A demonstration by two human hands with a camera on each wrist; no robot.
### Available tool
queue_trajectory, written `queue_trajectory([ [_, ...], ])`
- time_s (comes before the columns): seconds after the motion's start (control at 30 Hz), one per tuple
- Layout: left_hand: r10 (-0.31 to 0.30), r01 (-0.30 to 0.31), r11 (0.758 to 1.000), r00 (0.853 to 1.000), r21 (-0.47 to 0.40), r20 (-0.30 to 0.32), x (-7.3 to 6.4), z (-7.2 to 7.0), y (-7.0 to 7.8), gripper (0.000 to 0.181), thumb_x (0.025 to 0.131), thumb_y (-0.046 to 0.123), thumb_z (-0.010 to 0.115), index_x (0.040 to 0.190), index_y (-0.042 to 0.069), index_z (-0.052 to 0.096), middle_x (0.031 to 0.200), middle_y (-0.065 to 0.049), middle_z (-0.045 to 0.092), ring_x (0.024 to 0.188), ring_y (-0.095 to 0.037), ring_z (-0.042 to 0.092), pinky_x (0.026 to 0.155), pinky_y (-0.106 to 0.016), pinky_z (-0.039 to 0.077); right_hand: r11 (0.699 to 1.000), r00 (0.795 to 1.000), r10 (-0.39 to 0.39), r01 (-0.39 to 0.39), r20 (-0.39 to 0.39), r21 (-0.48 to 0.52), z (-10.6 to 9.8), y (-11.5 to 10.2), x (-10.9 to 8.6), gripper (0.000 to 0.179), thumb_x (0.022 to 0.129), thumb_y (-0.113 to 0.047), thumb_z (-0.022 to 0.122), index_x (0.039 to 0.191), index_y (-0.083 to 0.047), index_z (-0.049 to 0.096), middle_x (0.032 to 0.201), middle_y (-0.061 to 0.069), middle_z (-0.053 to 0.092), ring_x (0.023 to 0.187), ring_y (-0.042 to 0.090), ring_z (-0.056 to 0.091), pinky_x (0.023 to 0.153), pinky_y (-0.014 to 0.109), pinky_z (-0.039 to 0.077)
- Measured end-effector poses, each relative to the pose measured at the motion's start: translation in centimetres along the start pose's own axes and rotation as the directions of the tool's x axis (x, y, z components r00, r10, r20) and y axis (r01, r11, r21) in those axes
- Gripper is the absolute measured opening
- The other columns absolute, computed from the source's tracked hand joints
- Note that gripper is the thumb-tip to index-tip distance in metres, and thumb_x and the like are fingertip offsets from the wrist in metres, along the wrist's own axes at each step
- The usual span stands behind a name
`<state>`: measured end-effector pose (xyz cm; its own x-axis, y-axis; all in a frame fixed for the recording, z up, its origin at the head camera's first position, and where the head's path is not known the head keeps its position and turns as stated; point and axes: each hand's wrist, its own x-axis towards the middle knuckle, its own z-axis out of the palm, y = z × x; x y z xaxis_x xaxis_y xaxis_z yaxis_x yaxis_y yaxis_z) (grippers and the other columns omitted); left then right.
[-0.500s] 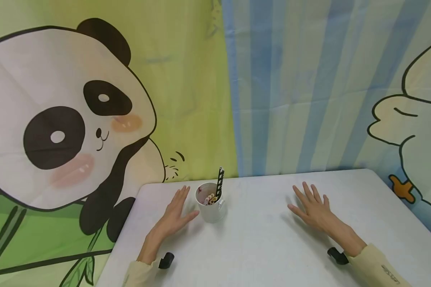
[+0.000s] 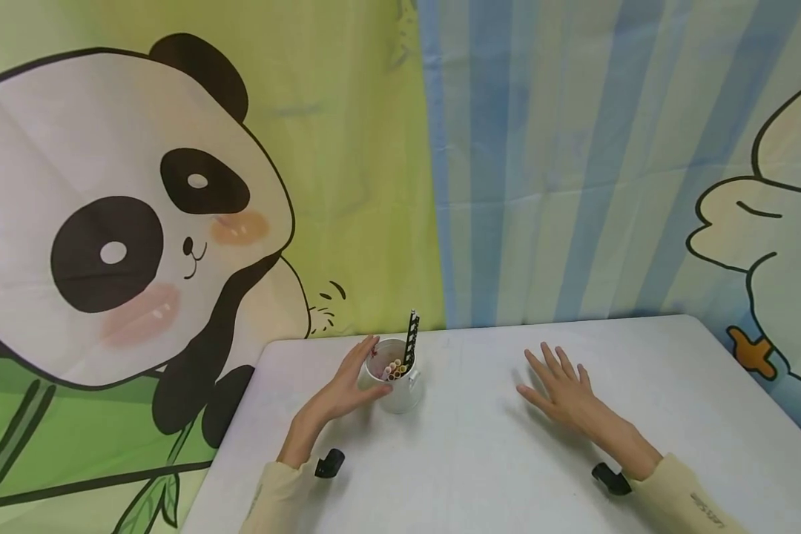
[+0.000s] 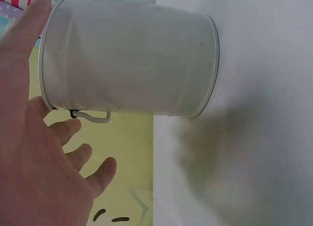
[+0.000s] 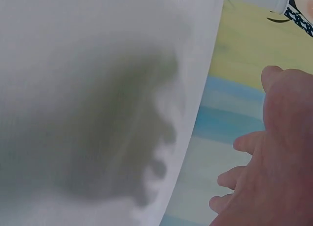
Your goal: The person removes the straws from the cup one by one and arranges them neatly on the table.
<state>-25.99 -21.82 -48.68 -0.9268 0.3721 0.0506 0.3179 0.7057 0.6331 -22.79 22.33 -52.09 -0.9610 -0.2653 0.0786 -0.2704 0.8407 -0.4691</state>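
Observation:
A small white metal pail (image 2: 400, 399) with side handles stands upright on the white table. Inside it are several paper straws (image 2: 394, 369), and black-and-white patterned straws (image 2: 411, 341) lean up past its rim. My left hand (image 2: 348, 389) is at the pail's left side, thumb in front and fingers spread behind, near the rim. Whether the skin touches the pail (image 3: 132, 59) cannot be told from the left wrist view. Off to the right, my right hand (image 2: 567, 397) hovers over the table with its fingers spread, holding nothing.
The white table (image 2: 480, 460) reaches back to a hanging cloth (image 2: 534, 185) printed with a panda and blue stripes. Black wrist devices (image 2: 330, 463) sit below both hands, at the cuffs of the pale sleeves.
My left hand has moved right, from beside the pail to around its rim. The right hand has shifted a little to the left. The pail stands in the same place.

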Motion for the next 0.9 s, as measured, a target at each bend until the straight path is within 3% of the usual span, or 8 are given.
queue_trajectory([
  [0.53, -0.033, 0.033, 0.999, 0.999, -0.043, 0.0, 1.0, 0.3, -0.3, 0.101, 0.084, 0.058, 0.074, 0.162, 0.035, 0.013, 0.17, 0.0, 0.01, 0.157, -0.03, 0.007, 0.119, -0.068, 0.017, 0.997, 0.997, -0.073, 0.073, 0.003, 0.01, 1.5, -2.7, 0.4, 0.076, 0.1, -0.056, 0.051, 0.159, -0.016, 0.028, 0.167, 0.021, 0.013, 0.152, 0.048, 0.009, 0.114, 0.075, 0.007],
  [0.9, -0.042, 0.041, 0.998, 0.999, -0.052, -0.017, 1.0, 0.5, -0.1, 0.098, 0.084, 0.055, 0.075, 0.161, 0.031, 0.02, 0.17, 0.001, 0.012, 0.156, -0.032, 0.01, 0.118, -0.069, 0.018, 0.973, 0.97, -0.213, 0.222, -0.12, 0.06, 1.7, -3.8, 0.3, 0.069, 0.099, -0.044, 0.061, 0.153, -0.007, 0.039, 0.161, 0.021, 0.033, 0.147, 0.045, 0.031, 0.113, 0.065, 0.031],
])
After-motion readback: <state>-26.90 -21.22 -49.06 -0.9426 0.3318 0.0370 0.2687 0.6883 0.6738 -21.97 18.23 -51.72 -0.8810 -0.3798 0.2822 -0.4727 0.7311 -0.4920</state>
